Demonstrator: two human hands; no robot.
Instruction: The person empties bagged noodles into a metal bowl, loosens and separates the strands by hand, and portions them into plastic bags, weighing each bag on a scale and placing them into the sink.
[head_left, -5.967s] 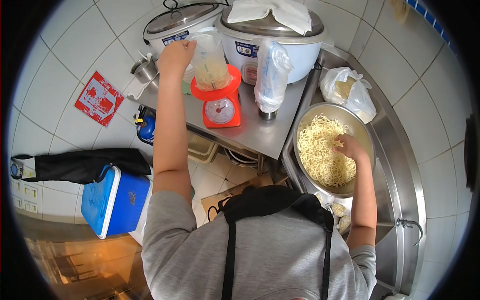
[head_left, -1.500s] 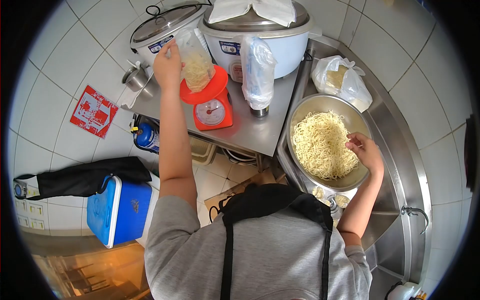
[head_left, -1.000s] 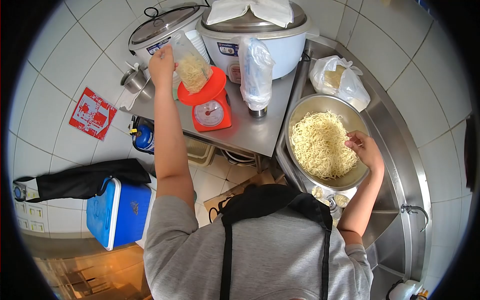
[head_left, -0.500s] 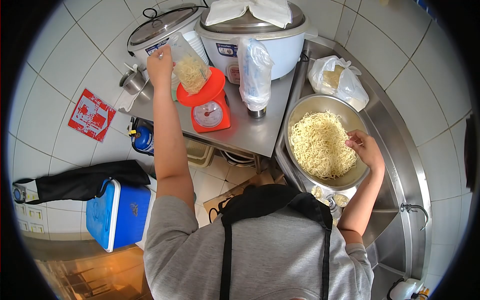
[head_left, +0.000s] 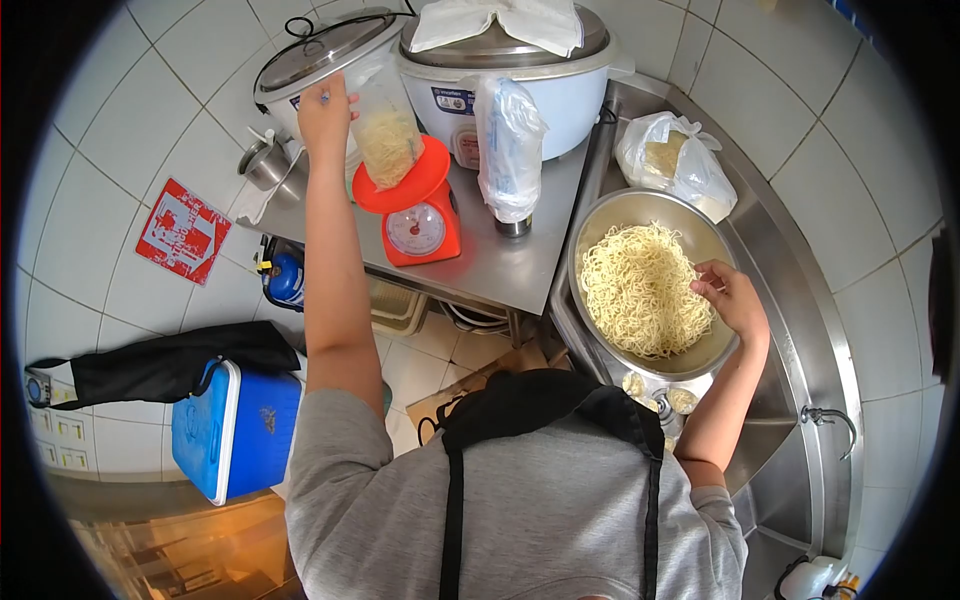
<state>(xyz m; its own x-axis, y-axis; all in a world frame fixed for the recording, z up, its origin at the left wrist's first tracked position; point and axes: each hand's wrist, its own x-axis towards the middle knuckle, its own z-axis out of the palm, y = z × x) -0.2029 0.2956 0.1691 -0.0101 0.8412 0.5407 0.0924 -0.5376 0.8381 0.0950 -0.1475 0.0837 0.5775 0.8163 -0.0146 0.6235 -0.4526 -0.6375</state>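
Currently, at the far left, the left hand (head_left: 327, 105) is beside the upper edge of a clear plastic bag (head_left: 388, 140) with noodles in its bottom; the fingers are loosely bent, and whether they grip the edge cannot be told. The bag stands on the pan of the red kitchen scale (head_left: 420, 228). To the right, the half-curled right hand (head_left: 732, 303) is at the right edge of the yellow noodles (head_left: 640, 290) in the steel bowl (head_left: 698, 218); whether it has hold of any strands cannot be told.

Compared with half a second ago, the left hand sits slightly higher and the bag is more upright; the right hand has stayed put.

The dial's reading is too small to make out, and the right fingertips are partly hidden behind the hand.
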